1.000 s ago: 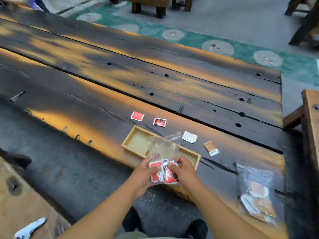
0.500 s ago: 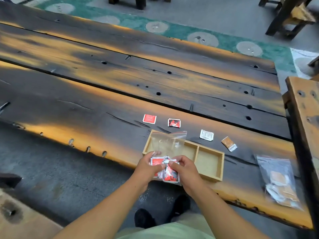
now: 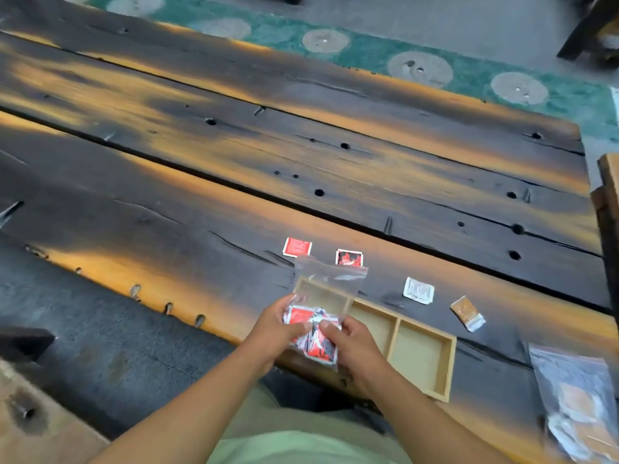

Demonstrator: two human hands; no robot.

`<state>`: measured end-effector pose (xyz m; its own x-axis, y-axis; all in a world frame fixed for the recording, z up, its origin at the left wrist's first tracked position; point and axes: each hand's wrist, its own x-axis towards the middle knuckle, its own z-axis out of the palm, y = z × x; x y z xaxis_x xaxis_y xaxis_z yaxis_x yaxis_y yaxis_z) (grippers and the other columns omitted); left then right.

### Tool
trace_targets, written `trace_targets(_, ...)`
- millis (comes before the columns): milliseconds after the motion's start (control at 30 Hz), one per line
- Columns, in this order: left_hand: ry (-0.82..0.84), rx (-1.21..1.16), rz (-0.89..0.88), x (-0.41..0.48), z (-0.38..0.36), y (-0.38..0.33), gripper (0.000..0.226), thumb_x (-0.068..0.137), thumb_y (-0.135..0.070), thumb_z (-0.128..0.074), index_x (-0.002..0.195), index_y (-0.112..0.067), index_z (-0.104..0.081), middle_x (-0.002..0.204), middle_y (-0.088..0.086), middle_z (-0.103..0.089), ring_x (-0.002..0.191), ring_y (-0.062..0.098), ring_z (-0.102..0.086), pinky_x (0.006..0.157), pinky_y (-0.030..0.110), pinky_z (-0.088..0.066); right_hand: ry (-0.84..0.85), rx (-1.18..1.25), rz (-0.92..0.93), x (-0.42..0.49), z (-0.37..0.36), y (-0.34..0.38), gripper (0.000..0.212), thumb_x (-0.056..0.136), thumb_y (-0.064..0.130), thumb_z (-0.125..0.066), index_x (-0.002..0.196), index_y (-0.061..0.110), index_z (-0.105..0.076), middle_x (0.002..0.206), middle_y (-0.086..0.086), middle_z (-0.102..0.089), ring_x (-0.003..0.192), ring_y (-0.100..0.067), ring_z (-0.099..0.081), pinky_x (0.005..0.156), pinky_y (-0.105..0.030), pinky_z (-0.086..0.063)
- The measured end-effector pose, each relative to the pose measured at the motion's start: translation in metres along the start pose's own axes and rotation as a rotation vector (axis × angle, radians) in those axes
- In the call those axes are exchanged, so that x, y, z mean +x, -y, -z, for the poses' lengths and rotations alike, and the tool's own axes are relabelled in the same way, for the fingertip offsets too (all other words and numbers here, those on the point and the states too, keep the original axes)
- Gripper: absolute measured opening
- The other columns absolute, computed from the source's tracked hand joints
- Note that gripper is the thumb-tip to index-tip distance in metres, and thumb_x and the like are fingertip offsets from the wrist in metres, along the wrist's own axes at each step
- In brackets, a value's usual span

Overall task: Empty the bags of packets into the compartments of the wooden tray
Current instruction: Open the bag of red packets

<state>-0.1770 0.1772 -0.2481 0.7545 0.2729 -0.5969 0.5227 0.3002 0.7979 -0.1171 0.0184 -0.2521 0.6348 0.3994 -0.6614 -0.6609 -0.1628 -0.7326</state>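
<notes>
A clear zip bag with red and white packets in its lower half is held upright over the left end of the wooden tray. My left hand and my right hand both pinch its lower part. The tray's visible compartments hold nothing. A second clear bag of tan and white packets lies at the table's right front edge. Loose packets lie behind the tray: a red one, a red-and-black one, a white one and a tan one.
The dark, scorched plank table stretches far back and left, with holes and cracks. A wooden bench edge stands at the right. Green carpet lies beyond the table. My lap is below the table's front edge.
The camera has shifted, so the tray now sits further right in view. Both hands keep hold of the bag of red packets over the tray's left end.
</notes>
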Motion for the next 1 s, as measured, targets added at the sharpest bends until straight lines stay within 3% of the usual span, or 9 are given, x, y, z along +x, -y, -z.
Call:
trace_targets(167,0.105,-0.002,0.041,0.016,0.000,-0.005,0.048,0.086,0.008,-0.065,0.127,-0.017,-0.060,0.113,0.013,-0.073,0.104,0.032,-0.070,0.092,0.047,-0.056,-0.037,0.010,-0.020,0.005,0.005,0.006,0.020,0.093,0.017,-0.068,0.108,0.003,-0.066,0.094,-0.014,-0.079,0.084,-0.030,-0.077,0.071,-0.035,-0.060)
trace_targets(300,0.236,0.022,0.077,0.036,0.016,-0.008,0.048,0.081,0.014,-0.065,0.125,-0.006,-0.061,0.110,0.017,-0.073,0.095,0.029,-0.069,0.089,0.044,-0.054,-0.142,0.021,-0.017,0.009,-0.009,0.005,0.017,0.091,0.013,-0.070,0.102,0.002,-0.066,0.095,-0.016,-0.078,0.078,-0.024,-0.075,0.066,-0.031,-0.059)
trace_targets(433,0.360,0.083,0.100,0.051,0.030,-0.016,0.051,0.080,0.019,-0.061,0.123,-0.008,-0.061,0.107,0.014,-0.075,0.091,0.026,-0.070,0.086,0.043,-0.055,-0.206,0.095,-0.029,0.010,-0.022,0.000,0.013,0.089,0.012,-0.072,0.100,0.007,-0.067,0.100,-0.018,-0.077,0.086,-0.030,-0.074,0.082,-0.046,-0.060)
trace_targets(500,0.384,0.106,0.111,0.057,0.033,-0.019,0.053,0.081,0.021,-0.059,0.124,-0.010,-0.060,0.104,0.011,-0.075,0.089,0.023,-0.070,0.083,0.039,-0.057,-0.243,0.131,-0.023,0.010,-0.028,-0.002,0.012,0.089,0.010,-0.071,0.101,0.007,-0.067,0.099,-0.018,-0.077,0.086,-0.031,-0.074,0.084,-0.049,-0.059)
trace_targets(633,0.427,0.127,0.110,0.059,0.031,-0.021,0.053,0.082,0.019,-0.059,0.125,-0.013,-0.061,0.112,0.016,-0.073,0.097,0.031,-0.070,0.091,0.050,-0.054,-0.295,0.176,-0.002,0.009,-0.031,-0.005,0.013,0.090,0.007,-0.070,0.102,0.006,-0.068,0.103,-0.022,-0.075,0.089,-0.035,-0.073,0.089,-0.055,-0.057)
trace_targets(767,0.441,0.120,0.080,0.056,0.026,-0.026,0.057,0.079,0.009,-0.069,0.130,-0.013,-0.058,0.114,0.014,-0.073,0.099,0.030,-0.070,0.093,0.049,-0.054,-0.285,0.170,0.018,0.005,-0.024,-0.006,0.014,0.089,0.008,-0.070,0.103,0.006,-0.068,0.104,-0.023,-0.075,0.092,-0.037,-0.072,0.091,-0.057,-0.056)
trace_targets(867,0.426,0.094,0.088,0.053,0.026,-0.045,0.070,0.069,-0.010,-0.080,0.133,-0.021,-0.054,0.118,0.012,-0.071,0.104,0.032,-0.070,0.091,0.048,-0.055,-0.242,0.159,0.059,0.004,-0.016,-0.002,0.010,0.091,0.002,-0.066,0.100,0.005,-0.068,0.101,-0.023,-0.074,0.088,-0.033,-0.072,0.088,-0.051,-0.056)
trace_targets(933,0.397,0.151,0.066,0.056,0.027,-0.068,0.076,0.067,-0.018,-0.079,0.136,-0.023,-0.049,0.119,0.008,-0.068,0.098,0.024,-0.070,0.082,0.041,-0.056,-0.199,0.136,0.078,0.001,-0.013,0.003,0.010,0.091,0.000,-0.064,0.100,0.003,-0.068,0.094,-0.018,-0.076,0.080,-0.027,-0.073,0.078,-0.041,-0.060)
trace_targets(1000,0.364,0.233,0.003,0.060,0.025,-0.094,0.078,0.068,-0.022,-0.077,0.139,-0.023,-0.045,0.125,0.007,-0.062,0.100,0.018,-0.067,0.083,0.041,-0.056,-0.167,0.109,0.090,-0.003,-0.012,0.010,0.012,0.091,-0.001,-0.064,0.103,0.001,-0.067,0.088,-0.012,-0.078,0.075,-0.022,-0.074,0.067,-0.033,-0.060)
